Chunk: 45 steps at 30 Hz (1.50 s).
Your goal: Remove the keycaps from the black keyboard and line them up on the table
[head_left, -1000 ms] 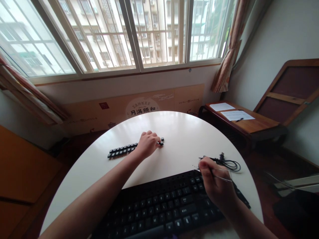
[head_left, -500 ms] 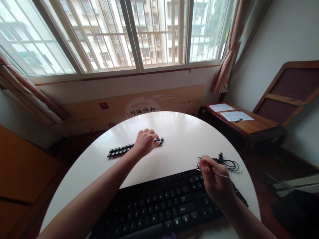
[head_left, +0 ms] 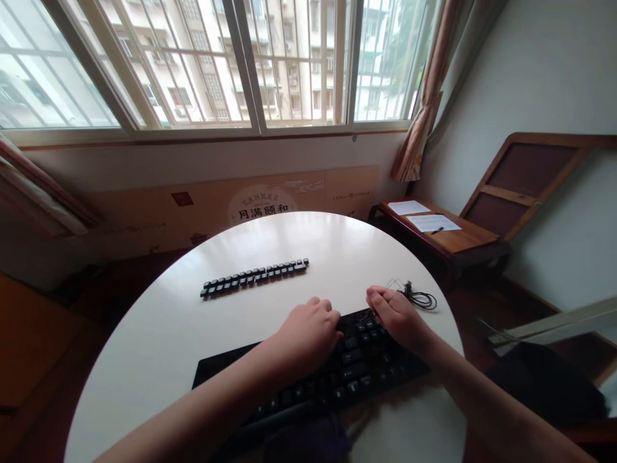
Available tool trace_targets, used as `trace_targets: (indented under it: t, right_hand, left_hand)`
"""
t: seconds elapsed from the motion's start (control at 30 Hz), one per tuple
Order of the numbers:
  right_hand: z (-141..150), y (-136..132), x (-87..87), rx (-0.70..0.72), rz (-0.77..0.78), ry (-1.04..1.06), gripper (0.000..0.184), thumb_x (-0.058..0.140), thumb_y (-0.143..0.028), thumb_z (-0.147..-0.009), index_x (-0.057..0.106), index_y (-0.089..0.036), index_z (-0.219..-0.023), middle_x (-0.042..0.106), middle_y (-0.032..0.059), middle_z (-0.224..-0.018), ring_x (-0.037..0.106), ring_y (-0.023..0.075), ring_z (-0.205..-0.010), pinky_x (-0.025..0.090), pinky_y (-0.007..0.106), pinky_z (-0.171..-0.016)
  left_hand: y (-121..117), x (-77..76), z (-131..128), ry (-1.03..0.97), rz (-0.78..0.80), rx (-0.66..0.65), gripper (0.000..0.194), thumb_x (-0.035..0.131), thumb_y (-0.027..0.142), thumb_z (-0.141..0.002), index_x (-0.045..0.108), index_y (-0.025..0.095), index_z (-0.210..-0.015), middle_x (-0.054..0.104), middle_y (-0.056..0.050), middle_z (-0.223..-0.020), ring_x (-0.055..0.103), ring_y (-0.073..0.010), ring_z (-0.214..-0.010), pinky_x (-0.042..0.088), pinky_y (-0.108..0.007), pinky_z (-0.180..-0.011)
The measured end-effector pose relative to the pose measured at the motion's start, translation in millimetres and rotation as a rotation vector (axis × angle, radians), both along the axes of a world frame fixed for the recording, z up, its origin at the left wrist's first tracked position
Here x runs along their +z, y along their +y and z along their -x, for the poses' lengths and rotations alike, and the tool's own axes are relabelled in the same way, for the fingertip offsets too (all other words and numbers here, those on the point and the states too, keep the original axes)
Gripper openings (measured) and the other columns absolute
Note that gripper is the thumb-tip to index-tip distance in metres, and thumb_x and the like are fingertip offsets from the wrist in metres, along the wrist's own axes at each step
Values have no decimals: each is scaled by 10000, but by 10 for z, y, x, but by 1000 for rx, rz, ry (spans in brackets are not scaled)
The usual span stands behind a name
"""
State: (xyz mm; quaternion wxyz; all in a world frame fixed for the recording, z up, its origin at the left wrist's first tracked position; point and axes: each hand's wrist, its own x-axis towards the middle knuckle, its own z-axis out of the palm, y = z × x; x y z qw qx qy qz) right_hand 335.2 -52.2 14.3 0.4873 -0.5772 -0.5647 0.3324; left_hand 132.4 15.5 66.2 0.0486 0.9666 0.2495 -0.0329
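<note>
The left hand (head_left: 313, 329) has moved from the keycap rows (head_left: 255, 278) to the keyboard (head_left: 354, 371) on the worktop (head_left: 159, 347); its grip is hidden. The right hand (head_left: 398, 319) is clamped on a wire tool (head_left: 370, 317). The keycap rows lie beyond, lined up presumably for order.

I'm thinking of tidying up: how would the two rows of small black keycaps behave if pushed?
The keycaps would probably separate, since gaps show between them. They look light, being so small, and would likely slide easily on the smooth, shiny table.
</note>
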Motion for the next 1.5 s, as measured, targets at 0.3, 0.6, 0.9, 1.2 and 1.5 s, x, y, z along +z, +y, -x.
trace_targets:
  t: [0.3,0.6,0.9,1.2,1.5]
  right_hand:
    - [27,119,-69,-65,44,-81,421,377,-466,-998,400,-203,-670,361,-48,-544,371,101,-475,299,236,-465]
    - [178,-106,-103,-91,-214,-483,349,374,-352,-1008,493,-195,-720,482,-8,-593,467,139,-559,338,279,-587]
    - [127,-62,-203,-274,-164,27,436,350,-497,-1016,439,-210,-702,422,-42,-536,410,106,-444,319,233,-435]
    - [226,-159,-125,-55,-363,-143,418,366,-391,-1040,465,-197,-683,447,-32,-563,432,106,-509,354,240,-516]
    - [285,-209,-3,33,-408,-305,380,389,-391,-1027,508,-196,-723,472,-20,-593,434,120,-527,337,254,-524]
  left_hand:
    - [203,-305,-47,-162,112,-49,371,587,413,-906,618,215,-1219,641,-99,-1167,561,-283,-1064,475,-421,-922]
    - [212,-330,-33,-175,130,-38,337,577,434,-906,649,224,-1160,651,-94,-1139,564,-287,-1060,470,-422,-916]
    - [215,-352,-43,-225,177,-12,368,525,445,-938,659,208,-1186,661,-101,-1187,573,-293,-1091,458,-437,-948]
    - [215,-309,-51,-470,325,-23,287,491,386,-962,710,207,-1014,704,-70,-1043,607,-241,-1024,459,-369,-918]
    - [285,-313,-32,-514,551,40,248,552,356,-884,710,179,-953,708,-59,-997,636,-205,-919,489,-313,-817]
